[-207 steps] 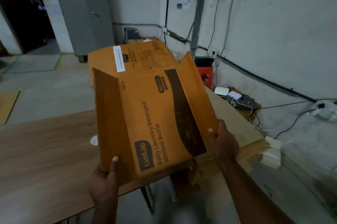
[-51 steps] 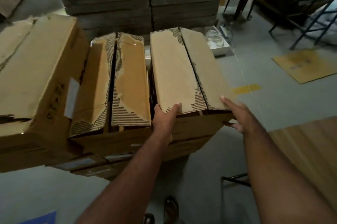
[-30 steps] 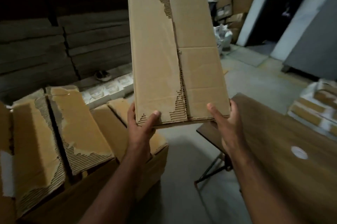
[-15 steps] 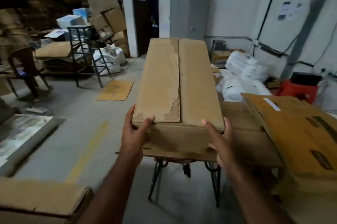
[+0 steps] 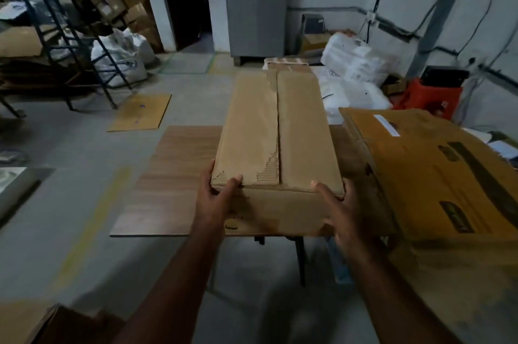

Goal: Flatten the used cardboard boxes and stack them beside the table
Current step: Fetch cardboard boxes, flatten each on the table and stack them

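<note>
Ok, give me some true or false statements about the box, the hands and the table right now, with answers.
1. Both hands hold the box at its near end. True: left hand, right hand.
2. The box is flattened. False: it keeps its full shape.
3. The box is over the table. True.
4. The top flaps stand open. False: they lie closed.
5. A flattened orange box lies to the right. True.
</note>
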